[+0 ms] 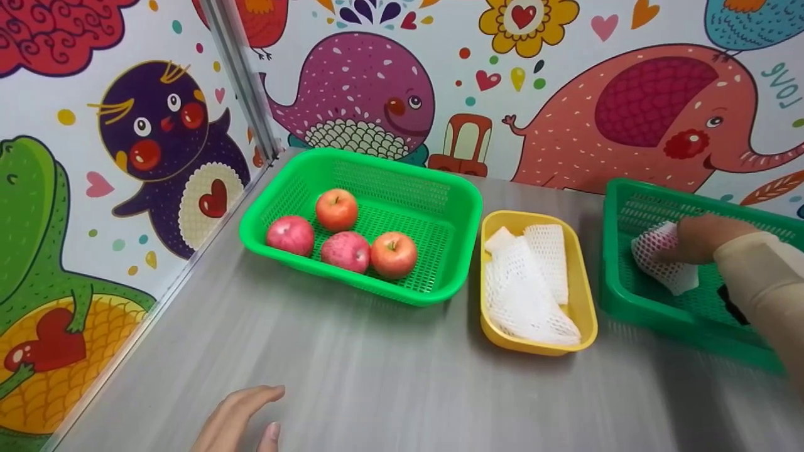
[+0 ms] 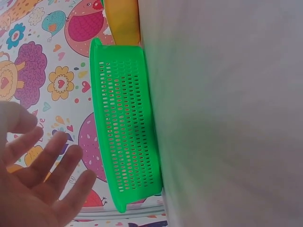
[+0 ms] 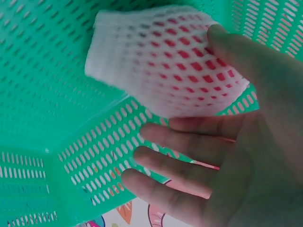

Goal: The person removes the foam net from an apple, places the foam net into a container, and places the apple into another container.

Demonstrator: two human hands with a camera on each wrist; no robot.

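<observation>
In the right green basket point(image 1: 634, 301), my right hand point(image 1: 710, 238) holds a red apple in a white foam net point(image 3: 184, 71). The right wrist view shows the thumb on the net's upper side and the index finger along its lower edge, while the other fingers point(image 3: 175, 165) extend loosely below. My left hand point(image 1: 235, 420) is over the near part of the table, relaxed and holding nothing. The left wrist view shows its fingers point(image 2: 61, 165) spread, apart from the left green basket point(image 1: 452, 276). Several bare apples point(image 1: 394, 255) lie in that basket.
Between the two green baskets stands a yellow bin point(image 1: 534, 344) with white foam nets point(image 1: 524, 289) in it. The grey table point(image 1: 352, 364) meets cartoon-printed walls point(image 1: 477, 37) at the back and left. A metal corner post point(image 1: 242, 75) rises behind the left basket.
</observation>
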